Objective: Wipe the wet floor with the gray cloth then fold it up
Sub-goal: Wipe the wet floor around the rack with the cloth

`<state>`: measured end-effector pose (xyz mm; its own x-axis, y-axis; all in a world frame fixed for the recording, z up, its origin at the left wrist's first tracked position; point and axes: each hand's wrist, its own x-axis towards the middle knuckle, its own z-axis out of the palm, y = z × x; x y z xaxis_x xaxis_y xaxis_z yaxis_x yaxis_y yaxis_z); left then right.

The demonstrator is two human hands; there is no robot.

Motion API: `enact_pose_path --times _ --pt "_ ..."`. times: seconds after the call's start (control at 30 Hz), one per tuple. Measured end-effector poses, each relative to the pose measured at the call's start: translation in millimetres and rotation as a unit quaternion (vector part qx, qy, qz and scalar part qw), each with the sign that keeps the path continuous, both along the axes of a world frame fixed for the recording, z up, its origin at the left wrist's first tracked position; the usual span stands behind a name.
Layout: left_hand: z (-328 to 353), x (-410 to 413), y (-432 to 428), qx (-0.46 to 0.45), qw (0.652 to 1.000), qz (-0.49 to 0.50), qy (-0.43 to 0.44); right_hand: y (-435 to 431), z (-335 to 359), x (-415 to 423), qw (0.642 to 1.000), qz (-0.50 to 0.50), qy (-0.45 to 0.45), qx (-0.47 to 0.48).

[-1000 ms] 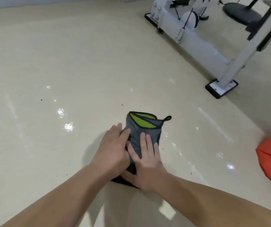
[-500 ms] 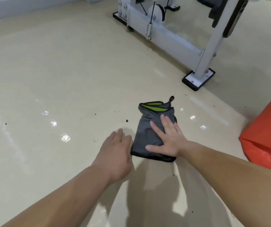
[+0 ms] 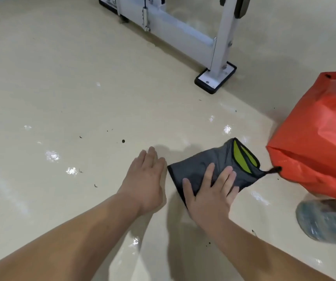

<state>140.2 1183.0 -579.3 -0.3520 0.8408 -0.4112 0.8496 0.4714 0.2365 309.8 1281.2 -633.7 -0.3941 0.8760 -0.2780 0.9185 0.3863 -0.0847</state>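
Observation:
The gray cloth (image 3: pixel 213 159) lies folded on the cream floor (image 3: pixel 82 78), with a lime-green lining and a black loop showing at its right end. My right hand (image 3: pixel 209 193) presses flat on the cloth's near part, fingers spread. My left hand (image 3: pixel 144 179) rests flat on the bare floor just left of the cloth, fingers together, holding nothing. Small wet glints and dark specks dot the floor to the left and behind the cloth.
An orange bag (image 3: pixel 315 142) stands right beside the cloth's loop end. A white metal frame with a black foot pad (image 3: pixel 216 78) crosses the back. A blurred greenish shoe (image 3: pixel 325 222) sits at the lower right.
My left hand came off the cloth onto the floor. My right hand slid the folded cloth to the right, turning it, until its loop end reached the orange bag.

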Motion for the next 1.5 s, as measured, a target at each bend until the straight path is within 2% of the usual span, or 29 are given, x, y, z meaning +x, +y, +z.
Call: enact_pose_path --times 0.13,0.23,0.4,0.67,0.77,0.93,1.03,1.2,1.27,1.4,1.5 --pt "18 2 -10 0.017 1.0 0.013 -0.008 -61 -8 -14 0.994 0.097 0.051 0.019" --pt "18 -11 -36 0.026 0.999 0.034 -0.007 -80 -11 -28 0.984 0.17 0.045 0.029" --pt "10 -39 -103 0.101 0.986 0.115 -0.068 -101 -3 -74 0.979 0.199 0.052 0.001" --pt "19 -65 -211 0.114 0.97 0.21 -0.049 -176 -4 -127 0.945 0.323 0.042 0.02" --pt "27 -72 -246 0.08 0.975 0.204 -0.039 -201 -4 -126 0.94 0.34 0.024 0.021" --pt "20 -85 -265 0.002 0.994 0.111 0.015 -212 2 -91 0.924 0.383 0.019 -0.01" --pt "21 -79 -256 -0.023 0.998 0.063 0.001 -225 21 -39 0.933 0.352 -0.055 -0.043" --pt "18 -29 -238 0.056 0.998 -0.012 -0.024 -248 50 26 0.94 0.231 -0.207 -0.145" --pt "12 -5 -242 0.077 0.994 -0.044 -0.06 -252 68 29 0.94 0.198 -0.208 -0.184" --pt "24 6 -240 0.066 0.987 -0.119 -0.081 -258 132 30 0.957 0.126 -0.146 -0.217" --pt "45 9 -245 0.084 0.985 -0.122 -0.085 -265 180 34 0.953 0.107 -0.161 -0.233"
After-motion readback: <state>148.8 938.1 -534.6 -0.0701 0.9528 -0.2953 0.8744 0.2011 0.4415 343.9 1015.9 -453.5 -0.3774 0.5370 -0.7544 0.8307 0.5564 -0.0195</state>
